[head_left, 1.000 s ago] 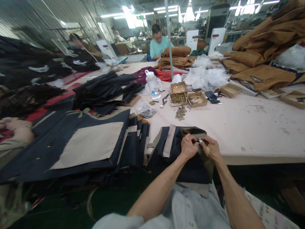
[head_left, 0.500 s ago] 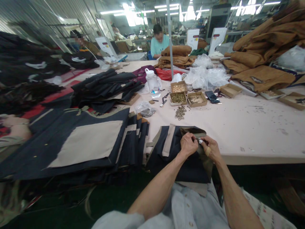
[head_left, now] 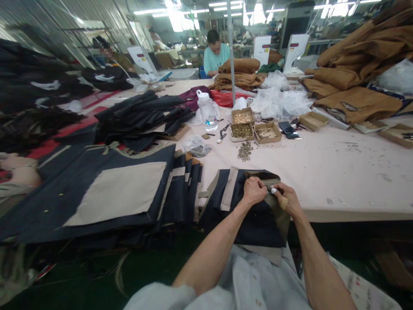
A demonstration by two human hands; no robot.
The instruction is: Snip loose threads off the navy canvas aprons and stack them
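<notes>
A dark navy fabric piece (head_left: 254, 230) with an olive underside and a beige strip (head_left: 229, 189) lies over the table's front edge and my lap. My left hand (head_left: 254, 190) is closed in a pinch on its folded upper part. Close beside it, my right hand (head_left: 287, 199) is pinched too, fingertips almost meeting the left ones. White wrapping covers one right fingertip, and a tan bandage sits lower on that hand. What lies between the right fingertips is too small to make out.
To the left is a stack of dark panels (head_left: 80, 172) with beige patches. Ahead stand boxes of small brass parts (head_left: 241, 130), loose metal rings (head_left: 245, 151), a plastic jug (head_left: 207, 112), a phone (head_left: 288, 130) and a pole (head_left: 231, 56). Brown garments (head_left: 358, 103) are heaped right; co-workers sit farther back.
Both hands stay pinched at the same part of the fabric, with only a slight shift of the fingers. The right hand has edged a little away from the left. The view moved slightly.
</notes>
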